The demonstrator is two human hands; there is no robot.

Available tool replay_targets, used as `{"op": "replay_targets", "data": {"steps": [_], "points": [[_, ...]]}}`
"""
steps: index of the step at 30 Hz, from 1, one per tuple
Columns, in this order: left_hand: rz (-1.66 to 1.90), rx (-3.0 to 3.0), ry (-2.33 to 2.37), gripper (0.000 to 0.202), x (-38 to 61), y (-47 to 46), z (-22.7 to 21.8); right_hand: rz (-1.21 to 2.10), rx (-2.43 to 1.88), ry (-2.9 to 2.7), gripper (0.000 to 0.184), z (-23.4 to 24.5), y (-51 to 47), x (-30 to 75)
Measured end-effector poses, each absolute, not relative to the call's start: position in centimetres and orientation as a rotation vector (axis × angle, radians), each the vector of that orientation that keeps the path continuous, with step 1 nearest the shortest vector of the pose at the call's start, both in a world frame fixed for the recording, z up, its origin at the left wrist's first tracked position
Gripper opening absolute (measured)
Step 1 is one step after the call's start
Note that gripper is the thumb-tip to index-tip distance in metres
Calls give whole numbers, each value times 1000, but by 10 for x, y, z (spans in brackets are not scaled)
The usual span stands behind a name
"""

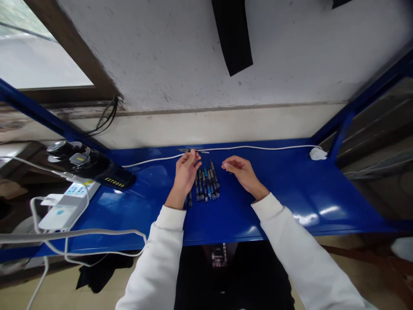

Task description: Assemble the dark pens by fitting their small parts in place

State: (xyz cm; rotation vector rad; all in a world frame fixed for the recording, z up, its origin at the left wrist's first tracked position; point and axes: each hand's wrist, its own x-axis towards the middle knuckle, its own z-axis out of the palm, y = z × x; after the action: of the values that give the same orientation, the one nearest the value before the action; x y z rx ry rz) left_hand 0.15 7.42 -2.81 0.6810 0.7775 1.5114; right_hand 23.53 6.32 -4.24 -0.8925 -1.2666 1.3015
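- We saw daylight through the window [35,60] at upper left, its pane washed almost white.
- We found the room moderately dim, the wall [161,51] flat grey.
- We noticed glare on the glossy blue surface [277,185], strongest toward the front right.
- We lost detail in the black clothing [258,280].
- We saw stretching near the borders, softness on the pens [205,185], and a pixelated patch [219,255] at bottom centre.

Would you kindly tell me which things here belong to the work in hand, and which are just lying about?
Seemingly part of the work:
pens, close by the left hand and right hand

Seemingly just lying about:
power strip
white cables
black device
white wad
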Motion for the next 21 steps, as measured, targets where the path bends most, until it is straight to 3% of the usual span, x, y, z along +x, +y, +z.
{"op": "replay_targets", "data": {"steps": [5,21], "points": [[1468,587,716,27,0,74,-28,1264,-843,-1204,25,-44,66,237],[1388,842,811,35,22,64,-30,1471,-898,-1236,35,-37,59,233]]}}
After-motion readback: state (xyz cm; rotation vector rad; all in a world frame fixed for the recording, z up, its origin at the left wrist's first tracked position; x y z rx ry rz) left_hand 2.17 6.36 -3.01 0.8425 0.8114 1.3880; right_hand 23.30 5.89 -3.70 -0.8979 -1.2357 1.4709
